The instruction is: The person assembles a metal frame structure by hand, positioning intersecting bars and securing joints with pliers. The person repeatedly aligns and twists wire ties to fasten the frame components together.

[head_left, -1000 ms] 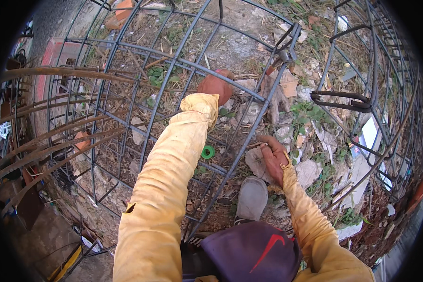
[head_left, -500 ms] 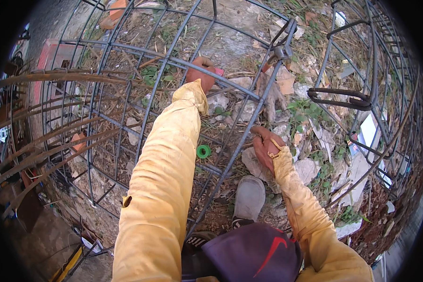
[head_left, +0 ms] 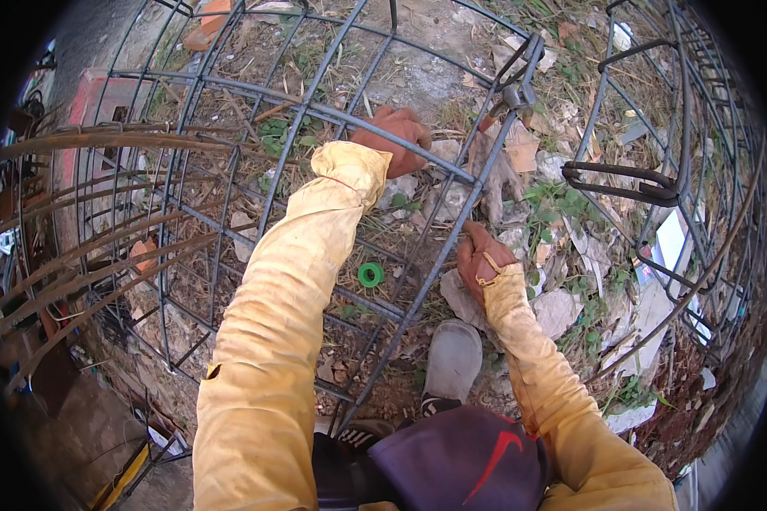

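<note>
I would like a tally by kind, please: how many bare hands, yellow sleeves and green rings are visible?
Bare hands: 2 (left hand, right hand)
Yellow sleeves: 2 (left sleeve, right sleeve)
Green ring: 1
Total: 5

Has the bare left hand [head_left: 403, 129] at a long grey steel bar [head_left: 452, 169], the bare right hand [head_left: 482, 266] near another such bar [head_left: 438, 255].

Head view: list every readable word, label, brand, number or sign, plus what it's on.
No words or numbers are legible.
Dark purple cloth, bottom centre: one red curved mark, no letters visible.
White sheet, right: coloured patch at its edge; any print is too small to read.
Red-edged panel, left: too blurred to tell.
</note>
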{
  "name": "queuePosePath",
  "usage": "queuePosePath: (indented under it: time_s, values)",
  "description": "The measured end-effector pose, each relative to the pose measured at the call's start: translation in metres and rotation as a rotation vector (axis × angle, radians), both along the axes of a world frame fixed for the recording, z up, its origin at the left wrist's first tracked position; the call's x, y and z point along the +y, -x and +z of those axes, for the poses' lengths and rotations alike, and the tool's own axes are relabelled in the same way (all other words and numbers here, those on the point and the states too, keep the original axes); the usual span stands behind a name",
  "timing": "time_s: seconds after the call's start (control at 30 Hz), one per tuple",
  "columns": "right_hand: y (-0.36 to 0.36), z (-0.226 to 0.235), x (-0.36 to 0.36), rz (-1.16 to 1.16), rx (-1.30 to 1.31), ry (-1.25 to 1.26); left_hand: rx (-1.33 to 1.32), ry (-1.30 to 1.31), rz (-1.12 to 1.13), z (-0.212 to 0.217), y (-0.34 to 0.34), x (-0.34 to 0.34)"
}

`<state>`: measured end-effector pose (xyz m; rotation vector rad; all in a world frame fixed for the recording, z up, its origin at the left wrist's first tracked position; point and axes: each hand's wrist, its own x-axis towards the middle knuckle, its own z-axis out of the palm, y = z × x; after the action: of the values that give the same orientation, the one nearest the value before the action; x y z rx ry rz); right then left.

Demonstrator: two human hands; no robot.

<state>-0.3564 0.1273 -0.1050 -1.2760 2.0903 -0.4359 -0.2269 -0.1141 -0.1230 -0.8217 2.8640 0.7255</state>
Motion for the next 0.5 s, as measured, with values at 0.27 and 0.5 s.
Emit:
queuePosePath:
  time_s: [0.27, 0.5]
  values:
    - [-0.012, -0.002, -0.006, -0.017, -0.033, -0.054, -0.160, -0.389, 0.034, -0.016, 0.001, -0.017]
    - [-0.015, -0.036, 0.018, 0.150, -0.110, -0.225, -0.286, -0.299, 0.047, -0.046, 0.010, -0.029]
